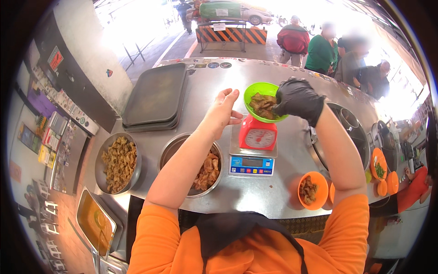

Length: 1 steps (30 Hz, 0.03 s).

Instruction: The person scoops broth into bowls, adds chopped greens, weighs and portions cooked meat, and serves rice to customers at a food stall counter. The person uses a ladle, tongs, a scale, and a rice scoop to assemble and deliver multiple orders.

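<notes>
A green bowl (249, 93) with browned meat pieces (263, 104) rests on a red dial scale (258, 133), which stands on the platform of a digital scale (252, 163). My right hand (299, 98), in a black glove, reaches over the bowl's right side. Its fingers are curled onto the meat at that edge, and the palm side is hidden. Bare, my left hand (223, 109) is held just left of the bowl, with fingers stretched and nothing in it. Under my left forearm, a metal bowl (220, 180) contains reddish-brown meat, partly covered by the arm.
Another metal bowl (136, 170) of fried pieces stands at the left, beyond a tray of orange sauce (95, 223). Stacked dark trays (155, 93) lie at the back left. An orange bowl (312, 192) with meat and a large pot (360, 141) are at the right. People stand past the counter.
</notes>
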Motion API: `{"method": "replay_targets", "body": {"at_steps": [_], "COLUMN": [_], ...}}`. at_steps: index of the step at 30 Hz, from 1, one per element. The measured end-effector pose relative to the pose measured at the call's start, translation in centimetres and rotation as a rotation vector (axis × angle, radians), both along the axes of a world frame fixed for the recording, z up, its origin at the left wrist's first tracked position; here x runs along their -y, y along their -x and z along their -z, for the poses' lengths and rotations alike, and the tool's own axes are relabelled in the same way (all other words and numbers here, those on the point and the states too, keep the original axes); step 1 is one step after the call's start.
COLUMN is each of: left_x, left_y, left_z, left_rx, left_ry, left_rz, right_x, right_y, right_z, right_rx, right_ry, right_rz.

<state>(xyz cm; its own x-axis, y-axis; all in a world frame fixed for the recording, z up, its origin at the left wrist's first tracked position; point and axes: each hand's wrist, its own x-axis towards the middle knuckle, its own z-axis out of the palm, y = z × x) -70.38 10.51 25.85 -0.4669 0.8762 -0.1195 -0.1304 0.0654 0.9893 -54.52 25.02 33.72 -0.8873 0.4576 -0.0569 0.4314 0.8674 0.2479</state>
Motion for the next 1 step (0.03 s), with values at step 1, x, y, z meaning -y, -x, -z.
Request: {"method": "replay_targets", "body": {"at_steps": [1], "left_x": [0.52], "left_y": [0.65], "left_z": [0.0], "left_rx": [-0.017], "left_ry": [-0.008], "left_rz": [-0.023], "right_x": [-0.07], "right_y": [-0.04], "right_z": [-0.86], "right_rx": [-0.009], "right_ry": [0.002], "right_rz": [-0.006]}}
